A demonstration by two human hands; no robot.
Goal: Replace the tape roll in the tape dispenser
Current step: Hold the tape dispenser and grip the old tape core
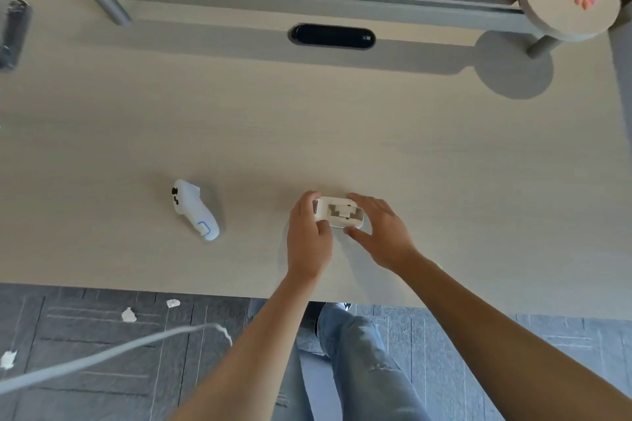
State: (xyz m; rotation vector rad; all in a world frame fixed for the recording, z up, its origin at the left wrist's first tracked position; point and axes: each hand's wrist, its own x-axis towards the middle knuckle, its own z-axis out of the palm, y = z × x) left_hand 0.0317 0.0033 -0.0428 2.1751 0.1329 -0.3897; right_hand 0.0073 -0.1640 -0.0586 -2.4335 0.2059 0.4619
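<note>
Nearest the camera, two bare forearms are extended over the near edge of the desk [444, 147], above jeans and a dark floor strewn with white scraps [129, 314]; a pale cable [102, 355] crosses the lower left.

Just past the edge, the dispenser [338, 212] is held between both hands, low over the desk or resting on it; which cannot be told. The left hand [309, 239] is closed around the left end, thumb on the near side and fingers curled over the far side, so that the body is probably kept from sliding or turning. The right hand [383, 232] is spread loosely around the right end, fingertips on the far edge and thumb at the near corner; a bracing hold is suggested, not a tight pinch. The top is turned upward toward the camera, most likely so that the inner cavity can be seen and reached. Stepped white parts are seen inside, but no tape roll can be made out there or anywhere on the desk, so the step appears to be opening or emptying.

To the left, well apart, a white controller [196, 212] lies set aside. Farther off, a dark oval grommet [331, 36] is set in the desk below a grey rail, and a round stand [571, 7] bearing a small pink object [583, 0] is mounted at the far right.
</note>
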